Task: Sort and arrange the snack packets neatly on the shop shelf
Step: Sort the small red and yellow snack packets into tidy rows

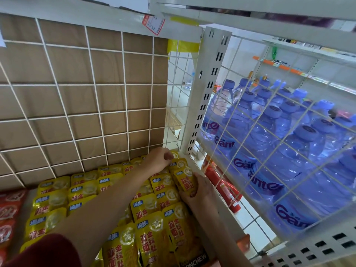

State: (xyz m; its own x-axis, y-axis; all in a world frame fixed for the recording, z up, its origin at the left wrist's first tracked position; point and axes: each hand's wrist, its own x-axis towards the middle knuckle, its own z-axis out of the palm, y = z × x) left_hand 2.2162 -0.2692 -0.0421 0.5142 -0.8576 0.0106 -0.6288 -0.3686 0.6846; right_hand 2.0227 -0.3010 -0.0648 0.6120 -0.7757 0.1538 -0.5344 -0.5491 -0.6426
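Note:
Several yellow snack packets (84,191) lie in overlapping rows on the shelf floor. My left hand (157,159) reaches to the back right corner, its fingers curled onto the top edge of a yellow packet (180,163) there. My right hand (200,191) holds the side of another yellow packet (184,179) in the rightmost row, against the shelf's right frame. Both forearms cross over the rows and hide some packets.
Red snack packets (9,211) lie at the left edge. A white wire grid (96,112) with brown board behind forms the back wall. A slotted white upright (208,93) and wire side panel separate blue water bottles (269,141) on the right. Red packets (223,187) sit beyond the frame.

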